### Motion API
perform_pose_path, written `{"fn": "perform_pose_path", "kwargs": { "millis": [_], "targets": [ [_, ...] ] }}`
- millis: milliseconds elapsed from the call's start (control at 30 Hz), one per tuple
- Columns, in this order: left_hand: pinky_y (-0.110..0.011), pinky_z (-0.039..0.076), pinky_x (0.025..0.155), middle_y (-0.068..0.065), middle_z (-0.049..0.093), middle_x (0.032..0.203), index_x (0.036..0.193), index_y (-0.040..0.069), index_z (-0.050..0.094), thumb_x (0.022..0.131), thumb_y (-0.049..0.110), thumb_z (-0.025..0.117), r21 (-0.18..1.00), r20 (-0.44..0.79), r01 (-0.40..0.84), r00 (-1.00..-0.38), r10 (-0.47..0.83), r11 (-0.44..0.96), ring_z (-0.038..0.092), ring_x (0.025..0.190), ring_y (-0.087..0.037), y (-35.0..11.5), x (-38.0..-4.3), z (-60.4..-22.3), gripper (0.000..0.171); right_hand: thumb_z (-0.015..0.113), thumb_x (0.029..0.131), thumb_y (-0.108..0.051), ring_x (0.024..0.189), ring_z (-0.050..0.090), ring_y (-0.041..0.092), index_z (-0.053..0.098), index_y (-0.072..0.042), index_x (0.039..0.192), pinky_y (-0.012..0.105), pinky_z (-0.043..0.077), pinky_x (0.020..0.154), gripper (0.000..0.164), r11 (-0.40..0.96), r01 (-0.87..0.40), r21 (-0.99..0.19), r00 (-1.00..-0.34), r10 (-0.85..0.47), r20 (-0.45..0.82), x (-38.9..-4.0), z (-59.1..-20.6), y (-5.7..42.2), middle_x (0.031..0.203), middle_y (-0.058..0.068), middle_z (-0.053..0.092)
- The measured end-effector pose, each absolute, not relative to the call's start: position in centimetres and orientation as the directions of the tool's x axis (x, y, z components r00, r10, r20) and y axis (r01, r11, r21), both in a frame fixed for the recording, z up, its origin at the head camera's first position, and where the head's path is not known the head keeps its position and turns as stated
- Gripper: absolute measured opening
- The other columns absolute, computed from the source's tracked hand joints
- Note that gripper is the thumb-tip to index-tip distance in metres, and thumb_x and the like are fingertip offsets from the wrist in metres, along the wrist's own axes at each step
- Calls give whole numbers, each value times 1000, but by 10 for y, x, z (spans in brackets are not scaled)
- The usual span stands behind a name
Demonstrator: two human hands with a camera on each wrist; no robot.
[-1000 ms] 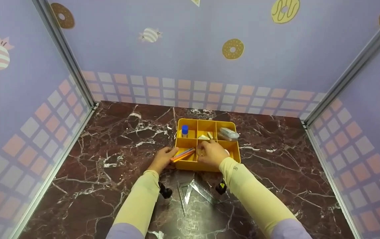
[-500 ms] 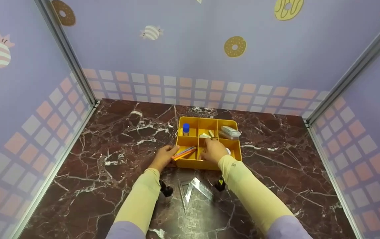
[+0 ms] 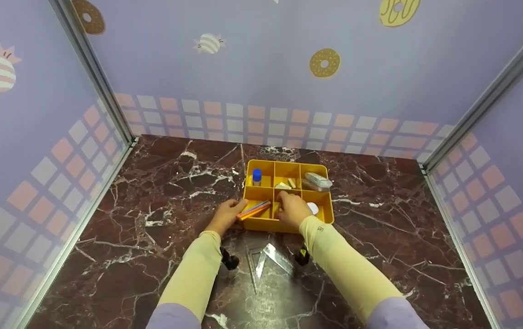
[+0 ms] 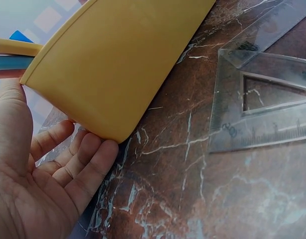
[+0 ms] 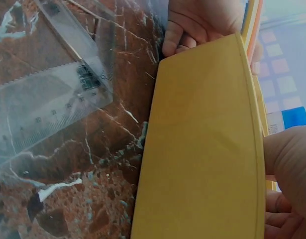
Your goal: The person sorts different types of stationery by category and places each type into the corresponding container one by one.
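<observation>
A yellow box divided into compartments (image 3: 266, 225) stands on the marbled table. My left hand (image 3: 226, 216) grips its front left corner, thumb over the rim and fingertips against the outside near the base (image 4: 105, 147). Beside that thumb, several slim pens (image 3: 254, 210), orange and blue among them, lean over the rim. My right hand (image 3: 294, 209) reaches into the front middle compartment; its fingertips are hidden, so whether they hold anything cannot be told. In the right wrist view, the right hand (image 5: 289, 174) is behind the box's front wall, partly cut off.
In the back compartments are a blue-capped tube (image 3: 257, 177), small whitish pieces (image 3: 291, 183) and a clear case (image 3: 317, 181). A white round thing (image 3: 312, 209) lies front right. Before the box lie a clear set square (image 4: 227, 109) and a clear ruler (image 5: 43, 107). Patterned walls enclose the table.
My right hand has gone lower into the middle compartment, and the tan round thing at its fingers is now out of sight. My left hand stays at the corner. The head view has shifted slightly.
</observation>
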State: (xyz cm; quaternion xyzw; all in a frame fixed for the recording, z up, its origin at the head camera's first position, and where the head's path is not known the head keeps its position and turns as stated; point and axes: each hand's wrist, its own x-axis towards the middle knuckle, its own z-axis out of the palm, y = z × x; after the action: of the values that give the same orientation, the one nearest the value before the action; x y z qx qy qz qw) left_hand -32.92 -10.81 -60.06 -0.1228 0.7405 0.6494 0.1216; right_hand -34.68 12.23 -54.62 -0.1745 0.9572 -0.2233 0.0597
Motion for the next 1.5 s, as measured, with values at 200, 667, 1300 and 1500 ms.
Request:
{"fn": "perform_pose_path", "kwargs": {
  "millis": [200,667,1300,1500],
  "targets": [
    [-41,60,65,-10,63,87,112,3,64,96,42,66,935,-335,-335,-942,-19,118,65,64,-22,-105,-331,-600,42,64,92,-11,85,65,29,60,-6,116,47,53,78,25,840,-290,-460,-934,-353,-57,-346,-545,124,96,13,70],
    [-39,59,64,-9,64,89,113,3,65,97,40,65,933,-336,-336,-942,-22,126,63,67,-18,-101,-333,-600,41,67,87,-7,92,68,28,63,-7,114,45,54,83,27,775,-405,-484,-904,-418,86,-339,-543,137,103,10,71],
    [-40,60,67,-12,65,94,118,3,64,97,43,65,929,-344,-344,-939,-28,135,64,68,-19,-107,-333,-603,45,74,87,-27,83,66,26,61,0,116,42,57,74,42,772,-527,-356,-801,-591,-94,-235,-538,183,99,11,68],
    [-41,60,69,-12,64,96,122,3,63,96,45,65,926,-352,-352,-936,-26,137,64,68,-20,-107,-333,-606,49,85,72,-37,77,65,36,57,4,110,50,57,73,62,799,-551,-240,-790,-592,-158,-210,-565,187,93,16,63]
  ]
}}
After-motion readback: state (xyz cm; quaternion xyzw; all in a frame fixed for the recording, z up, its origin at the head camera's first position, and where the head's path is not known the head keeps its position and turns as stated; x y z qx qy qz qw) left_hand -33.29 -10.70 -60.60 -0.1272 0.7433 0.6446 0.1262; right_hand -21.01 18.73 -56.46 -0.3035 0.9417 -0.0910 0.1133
